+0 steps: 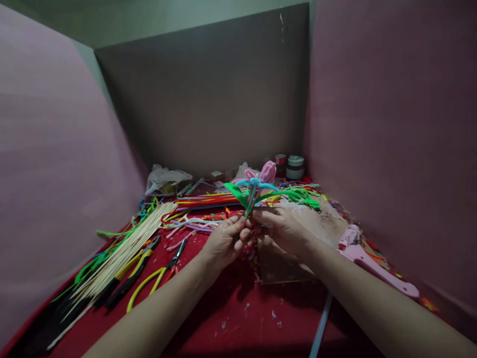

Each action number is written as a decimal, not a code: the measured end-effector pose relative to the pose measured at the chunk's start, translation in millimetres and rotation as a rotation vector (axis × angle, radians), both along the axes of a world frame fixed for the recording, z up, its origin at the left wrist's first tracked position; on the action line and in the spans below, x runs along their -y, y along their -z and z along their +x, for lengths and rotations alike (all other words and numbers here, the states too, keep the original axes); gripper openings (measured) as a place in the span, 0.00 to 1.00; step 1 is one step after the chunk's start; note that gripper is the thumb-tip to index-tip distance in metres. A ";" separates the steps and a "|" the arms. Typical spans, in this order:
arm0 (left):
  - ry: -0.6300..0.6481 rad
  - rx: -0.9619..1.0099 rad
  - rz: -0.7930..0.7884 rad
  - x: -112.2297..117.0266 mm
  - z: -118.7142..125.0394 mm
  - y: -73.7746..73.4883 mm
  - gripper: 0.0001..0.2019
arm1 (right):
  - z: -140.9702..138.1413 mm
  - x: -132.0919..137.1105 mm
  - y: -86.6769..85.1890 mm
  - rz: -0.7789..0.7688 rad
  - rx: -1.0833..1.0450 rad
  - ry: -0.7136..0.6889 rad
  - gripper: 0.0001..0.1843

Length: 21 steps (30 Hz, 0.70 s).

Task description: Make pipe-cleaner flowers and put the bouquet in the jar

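A small flower (254,182) of fuzzy stems is held upright above the middle of the desk (238,318), with a rounded pink bud (268,172) at its top right, light blue petals across the middle and long green leaves spreading to either side. The left hand (225,238) has its thumb and fingers pinched together on the lower end of the green stem. The right hand (281,227) comes in from the other side, its fingers curled at the base of the flower, though I cannot tell whether they are clamped on it or only resting against it. Below the right hand is a brownish board (285,266), and on its far side lies a heap of green fuzzy stems (303,197). Beyond the left hand, red and yellow fuzzy stems (208,201) lie in a long bundle, with loose pink and lilac ones nearer. To the left are yellow-handled scissors (158,278), yellow-and-black pliers (136,273) and a sheaf of thin wooden sticks (122,268). To the right lies a pink plastic tool (376,266), and a pale rod (321,325) slants toward the near edge. At the back stand a crumpled white bag (164,178) and a lidded cup (295,169).
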<state>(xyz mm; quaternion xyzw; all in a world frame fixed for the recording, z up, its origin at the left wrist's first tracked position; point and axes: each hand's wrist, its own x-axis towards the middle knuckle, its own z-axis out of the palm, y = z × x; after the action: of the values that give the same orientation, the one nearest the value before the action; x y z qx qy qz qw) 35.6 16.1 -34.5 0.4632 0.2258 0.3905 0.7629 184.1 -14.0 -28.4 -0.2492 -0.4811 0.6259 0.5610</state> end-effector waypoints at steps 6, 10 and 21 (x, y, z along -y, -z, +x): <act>0.046 0.056 -0.239 10.0 -9.1 -0.2 0.11 | 2.2 -5.0 14.8 -0.218 -0.098 -0.082 0.14; 0.053 0.070 -0.339 13.9 -8.6 -7.7 0.16 | 1.2 -2.7 19.0 -0.228 -0.050 -0.093 0.15; 0.286 0.087 -0.288 19.9 -8.3 -4.5 0.10 | -4.6 4.8 17.1 -0.133 -0.028 -0.014 0.13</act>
<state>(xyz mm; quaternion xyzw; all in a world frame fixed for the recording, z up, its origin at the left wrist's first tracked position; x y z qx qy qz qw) 27.3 -3.8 -30.0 0.3596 0.1783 0.2615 0.8778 179.5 -18.8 -45.5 -0.2737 -0.4323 0.6637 0.5456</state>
